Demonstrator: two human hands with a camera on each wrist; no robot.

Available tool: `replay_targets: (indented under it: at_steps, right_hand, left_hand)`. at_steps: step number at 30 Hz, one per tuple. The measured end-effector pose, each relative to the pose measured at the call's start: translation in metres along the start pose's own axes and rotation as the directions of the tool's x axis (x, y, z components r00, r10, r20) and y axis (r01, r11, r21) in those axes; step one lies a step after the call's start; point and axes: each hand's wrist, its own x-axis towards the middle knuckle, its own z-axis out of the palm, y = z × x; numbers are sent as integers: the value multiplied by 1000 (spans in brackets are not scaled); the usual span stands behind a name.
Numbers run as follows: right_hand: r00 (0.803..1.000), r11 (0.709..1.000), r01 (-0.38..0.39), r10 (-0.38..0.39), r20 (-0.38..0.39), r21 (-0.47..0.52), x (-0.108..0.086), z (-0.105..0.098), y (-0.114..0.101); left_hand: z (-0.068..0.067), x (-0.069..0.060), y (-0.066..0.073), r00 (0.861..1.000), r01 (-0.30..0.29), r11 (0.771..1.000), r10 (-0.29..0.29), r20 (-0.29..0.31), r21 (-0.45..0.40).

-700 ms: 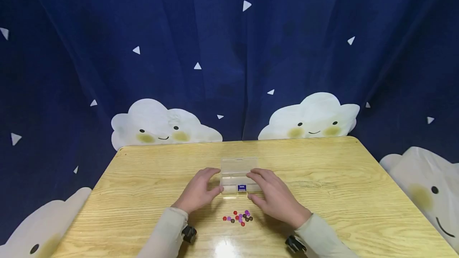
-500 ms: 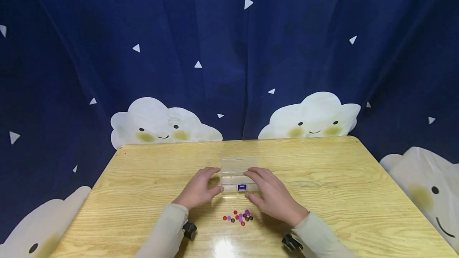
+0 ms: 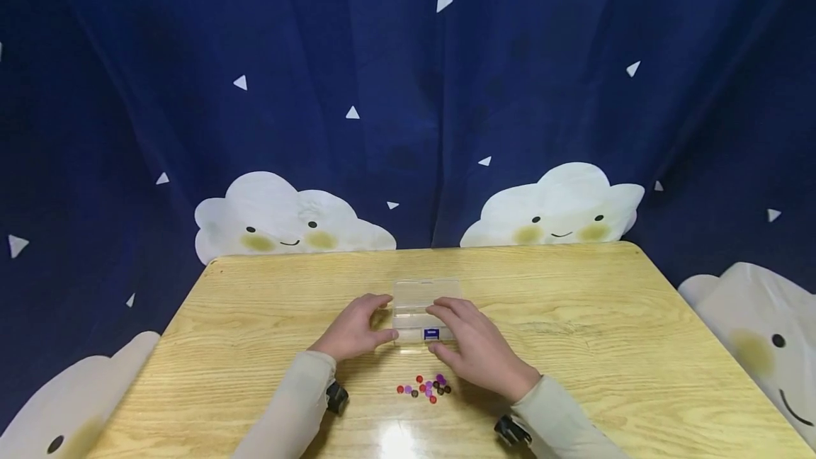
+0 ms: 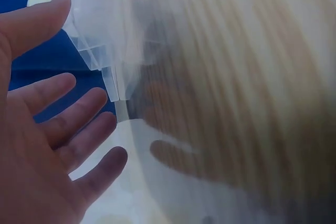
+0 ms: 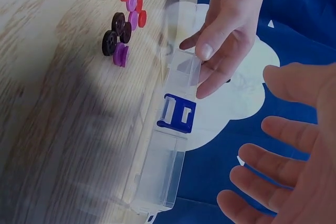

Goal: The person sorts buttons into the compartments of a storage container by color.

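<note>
Clear box (image 3: 409,322): on table (image 3: 574,317), between my grips
Left grip (image 3: 353,331): fingers spread, at box's left end
Right grip (image 3: 479,351): fingers spread, near box's right end
Discs (image 3: 423,388): loose, nearer me

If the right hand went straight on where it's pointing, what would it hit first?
Probably the clear plastic box: in the head view, the right hand points across it from the right. Depth is unclear, so it might pass above instead.
</note>
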Motion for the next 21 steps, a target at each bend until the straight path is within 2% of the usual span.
replay_targets:
  at_steps: [6,13,21]
  right_hand:
    - [1000,1000,-14,14,18,-2,1,1,0]
    - [1000,1000,-15,15,27,5,1,3,1]
    - [999,1000,-21,21,41,16,1,3,1]
  left_hand:
    - [1,4,0,999,-9,999,7,41,38]
    - [4,9,-1,996,-10,1000,10,90,2]
    - [6,10,0,996,31,999,-32,87,14]
